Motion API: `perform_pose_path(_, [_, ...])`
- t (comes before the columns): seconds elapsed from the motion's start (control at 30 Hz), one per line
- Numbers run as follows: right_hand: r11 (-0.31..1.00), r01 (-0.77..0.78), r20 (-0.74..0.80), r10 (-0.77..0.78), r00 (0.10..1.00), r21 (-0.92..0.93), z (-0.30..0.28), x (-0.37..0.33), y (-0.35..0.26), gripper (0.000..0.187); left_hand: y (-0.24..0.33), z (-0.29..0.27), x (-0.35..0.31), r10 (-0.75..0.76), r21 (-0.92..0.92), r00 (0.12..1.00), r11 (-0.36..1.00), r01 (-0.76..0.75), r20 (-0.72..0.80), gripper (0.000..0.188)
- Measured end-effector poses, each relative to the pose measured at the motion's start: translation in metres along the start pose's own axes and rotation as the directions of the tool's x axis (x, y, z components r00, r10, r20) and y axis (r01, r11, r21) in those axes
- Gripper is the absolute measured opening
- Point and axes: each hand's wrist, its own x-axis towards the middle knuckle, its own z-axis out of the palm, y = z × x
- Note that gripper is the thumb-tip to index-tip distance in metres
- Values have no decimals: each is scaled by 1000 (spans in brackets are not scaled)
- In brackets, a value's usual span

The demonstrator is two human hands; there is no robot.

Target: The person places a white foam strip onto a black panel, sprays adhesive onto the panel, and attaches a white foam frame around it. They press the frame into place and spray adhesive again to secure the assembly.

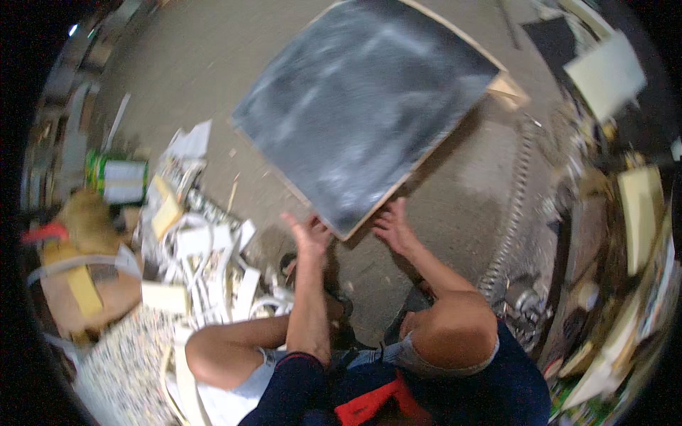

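Observation:
A large square panel (362, 106) with a dark grey, whitish-streaked face and a pale wooden edge fills the upper middle, one corner pointing at me. My left hand (310, 233) is at the left side of that near corner, thumb stretched outward and fingers partly hidden at the panel's edge. On the other side of the corner, my right hand (395, 226) has its fingers bent against the edge. A piece of light wood (509, 92) sticks out beneath the panel's right corner. The panel is slightly blurred.
White and yellowish foam offcuts and strips (206, 245) lie heaped at left, beside a green and white package (119, 177). A ribbed hose (522, 184) runs along the floor at right. Beyond it are boards and foam sheets (641, 216). My bent knees flank the near floor.

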Motion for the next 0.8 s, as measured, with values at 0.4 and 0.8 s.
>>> perform_pose_path(0.4, [859, 492, -141, -475, 869, 140, -82, -47, -67, 83, -24, 56, 65, 6, -323, 988, 945, 44, 153, 102])
perform_pose_path(0.8, [751, 636, -406, -534, 742, 175, -109, -87, -56, 99, 56, 74, 54, 65, -458, 956, 886, 76, 285, 92])
